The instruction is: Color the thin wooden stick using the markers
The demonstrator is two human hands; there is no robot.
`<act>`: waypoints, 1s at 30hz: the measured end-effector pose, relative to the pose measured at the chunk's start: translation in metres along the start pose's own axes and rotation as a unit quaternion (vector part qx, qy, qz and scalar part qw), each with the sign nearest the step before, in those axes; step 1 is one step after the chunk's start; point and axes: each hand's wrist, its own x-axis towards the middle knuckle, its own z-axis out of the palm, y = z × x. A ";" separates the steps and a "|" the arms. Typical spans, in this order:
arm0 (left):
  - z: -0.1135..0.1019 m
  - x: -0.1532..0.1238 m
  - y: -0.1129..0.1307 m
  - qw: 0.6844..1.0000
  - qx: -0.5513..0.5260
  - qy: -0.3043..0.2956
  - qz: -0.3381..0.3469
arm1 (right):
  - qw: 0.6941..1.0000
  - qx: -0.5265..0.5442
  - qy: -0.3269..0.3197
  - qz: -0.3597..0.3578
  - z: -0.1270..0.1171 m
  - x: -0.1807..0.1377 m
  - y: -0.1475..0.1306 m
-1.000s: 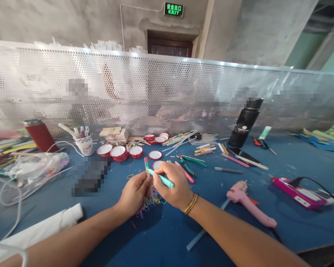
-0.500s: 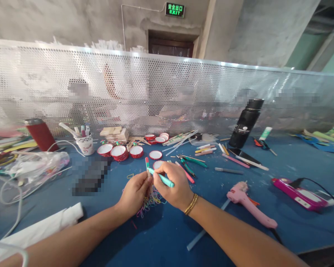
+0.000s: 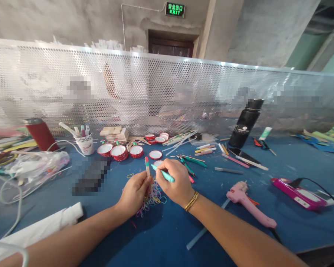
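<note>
Upright in the fingers of my left hand [image 3: 136, 193] is a flat wooden craft stick [image 3: 147, 167]. Its top end is red, with a green band beneath and bare wood lower down. My right hand [image 3: 176, 181] grips a turquoise marker [image 3: 165, 175] like a pen. The marker's tip points left at the stick, with a small gap between them. Below my hands lies a tangled heap of thin coloured loops [image 3: 154, 198], partly covered by my left hand. Several red-rimmed white round pieces [image 3: 155, 155] lie just beyond my hands.
On the right are a pink glue gun [image 3: 247, 204], a clear glue stick [image 3: 197, 238], a magenta device [image 3: 299, 194] and a black bottle [image 3: 243, 128]. Green-handled pliers [image 3: 193, 160] and markers [image 3: 205, 149] lie behind my right hand. A patterned cup [image 3: 84, 144] stands left, near a red bottle [image 3: 41, 134].
My right hand has drawn the marker's tip slightly up and right, off the stick. My left hand keeps the stick in nearly the same place; the green band shows more fully.
</note>
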 end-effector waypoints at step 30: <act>0.000 0.001 -0.001 1.000 -0.003 -0.003 -0.001 | 0.999 0.010 0.013 -0.029 -0.001 0.002 -0.002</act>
